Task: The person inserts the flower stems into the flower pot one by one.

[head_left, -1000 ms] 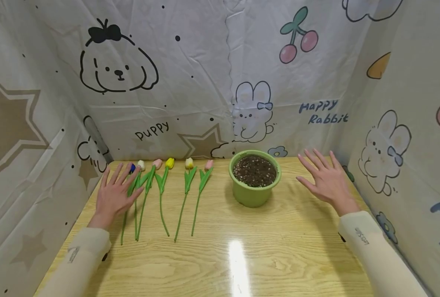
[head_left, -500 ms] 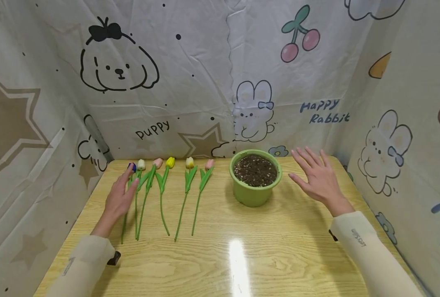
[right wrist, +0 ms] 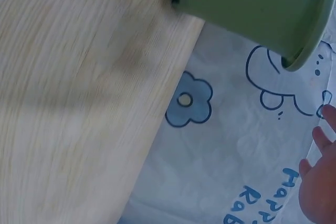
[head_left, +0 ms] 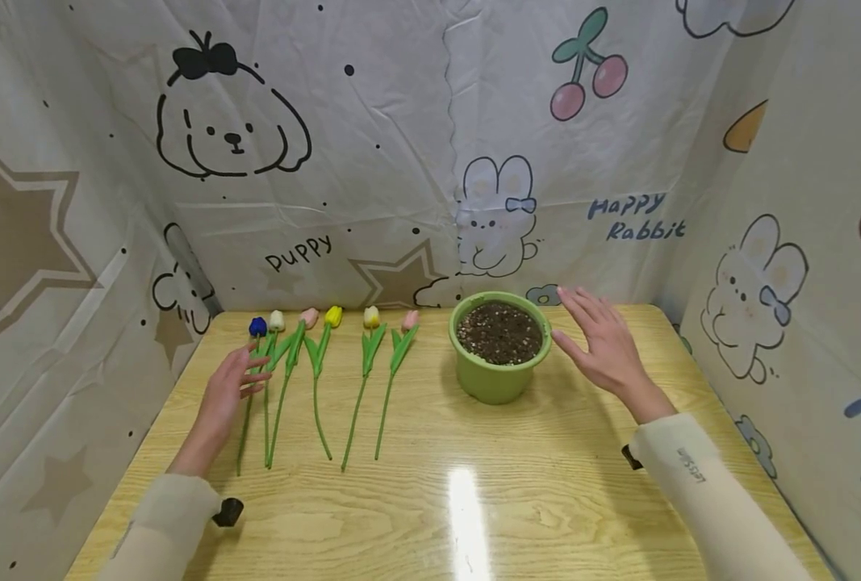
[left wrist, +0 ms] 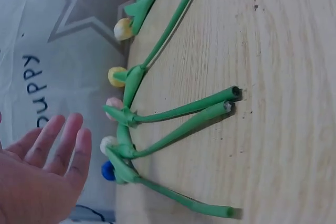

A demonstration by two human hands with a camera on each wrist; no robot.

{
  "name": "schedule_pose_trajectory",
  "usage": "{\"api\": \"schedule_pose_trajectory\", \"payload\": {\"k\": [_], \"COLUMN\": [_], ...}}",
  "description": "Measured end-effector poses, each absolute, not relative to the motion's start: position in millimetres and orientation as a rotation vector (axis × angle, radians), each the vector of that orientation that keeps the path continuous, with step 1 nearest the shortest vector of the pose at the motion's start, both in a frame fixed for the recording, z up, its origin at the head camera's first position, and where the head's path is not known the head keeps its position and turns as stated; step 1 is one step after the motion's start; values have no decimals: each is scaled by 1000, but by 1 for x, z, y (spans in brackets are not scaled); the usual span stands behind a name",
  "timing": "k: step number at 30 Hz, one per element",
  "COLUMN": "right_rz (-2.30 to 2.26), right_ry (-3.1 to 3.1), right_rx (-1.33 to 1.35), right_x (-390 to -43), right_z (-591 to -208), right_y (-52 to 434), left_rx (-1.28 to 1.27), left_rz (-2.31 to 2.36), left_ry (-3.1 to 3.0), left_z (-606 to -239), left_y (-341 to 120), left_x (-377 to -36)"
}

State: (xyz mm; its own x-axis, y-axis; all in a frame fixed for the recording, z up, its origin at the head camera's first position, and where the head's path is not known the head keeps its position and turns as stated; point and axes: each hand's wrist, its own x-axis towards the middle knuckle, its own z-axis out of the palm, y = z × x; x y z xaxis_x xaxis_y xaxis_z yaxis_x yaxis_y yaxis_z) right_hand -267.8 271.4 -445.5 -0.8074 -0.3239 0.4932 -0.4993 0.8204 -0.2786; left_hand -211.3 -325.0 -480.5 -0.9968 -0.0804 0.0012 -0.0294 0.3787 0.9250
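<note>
My left hand (head_left: 225, 394) is over the stem of the blue artificial tulip (head_left: 257, 327), its fingers loosely bent and holding nothing. In the left wrist view the palm faces the tulips, apart from the blue bloom (left wrist: 108, 171). Beside it lie a white tulip (head_left: 277, 321), a pink tulip (head_left: 309, 319) and a yellow tulip (head_left: 333, 316), blooms towards the back wall. My right hand (head_left: 604, 347), fingers extended, is at the right side of the green flowerpot (head_left: 495, 383), thumb near its rim. Dark soil (head_left: 499, 335) fills the pot.
A yellow-and-white tulip (head_left: 371, 319) and another pink tulip (head_left: 410, 321) lie between the left group and the pot. The wooden table (head_left: 546, 500) is enclosed by printed cloth walls (head_left: 372, 186) at the back and both sides.
My left hand has drawn back from the blooms and turned sideways, uncovering the blue tulip. My right hand has moved left towards the flowerpot.
</note>
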Motion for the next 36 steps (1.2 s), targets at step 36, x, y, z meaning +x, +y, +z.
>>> {"api": "schedule_pose_trajectory", "payload": {"k": [36], "right_rz": [926], "right_ry": [-2730], "right_rx": [502], "right_x": [-276], "right_z": [-474], "right_y": [259], "left_rx": [548], "left_rz": [-2080], "left_ry": [-2492], "left_z": [-516], "left_y": [-356], "left_x": [-206]}}
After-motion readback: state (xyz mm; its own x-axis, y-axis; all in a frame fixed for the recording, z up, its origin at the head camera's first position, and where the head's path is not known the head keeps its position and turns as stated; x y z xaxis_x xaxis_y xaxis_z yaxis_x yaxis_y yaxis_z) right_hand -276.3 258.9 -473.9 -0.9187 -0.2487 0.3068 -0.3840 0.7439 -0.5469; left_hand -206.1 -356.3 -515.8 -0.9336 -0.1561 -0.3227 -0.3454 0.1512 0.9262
